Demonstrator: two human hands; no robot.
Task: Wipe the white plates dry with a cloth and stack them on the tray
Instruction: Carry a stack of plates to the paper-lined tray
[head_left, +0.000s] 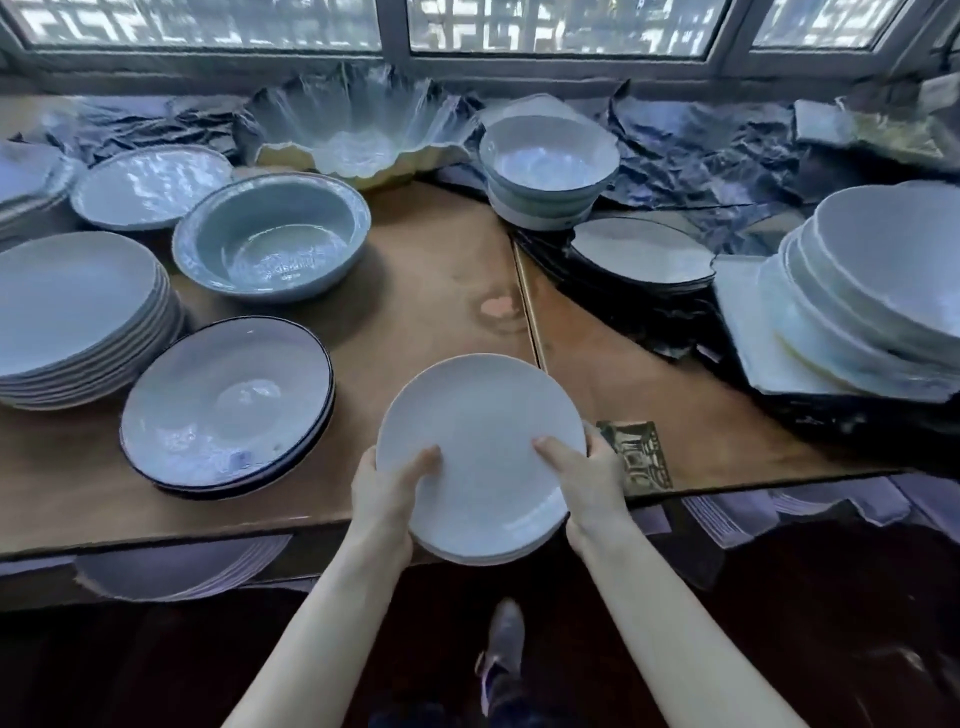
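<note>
White plates, a short stack of what looks like two or three, sit level and face up over the near edge of the tabletop, clear of the wood.

Grip: left hand clasps the near-left rim, right hand the near-right rim. Each thumb lies flat on the top face. The other fingers go under the stack and are hidden. Both forearms rise from the bottom of the view and converge on the stack, wrists roughly straight.

No cloth in view. No tray that I can identify, so I cannot tell where the stacking spot is.

Judgement: the step in hand is carrying the stack, ahead of wiping or of setting it down.

Notes for doing it well:
- Keep the stack level. If the glaze is wet, the top plate could slide off the one below.
- Keep thumb pressure even on both sides.
- Bare wood lies just ahead, between the dark-rimmed bowls on the left and the piled dishes on the right. It looks like the safe place to rest the stack and free a hand for the cloth.
- Lower gently, avoiding a rim-first knock.
- Wipe one plate at a time, both faces and the foot.
</note>
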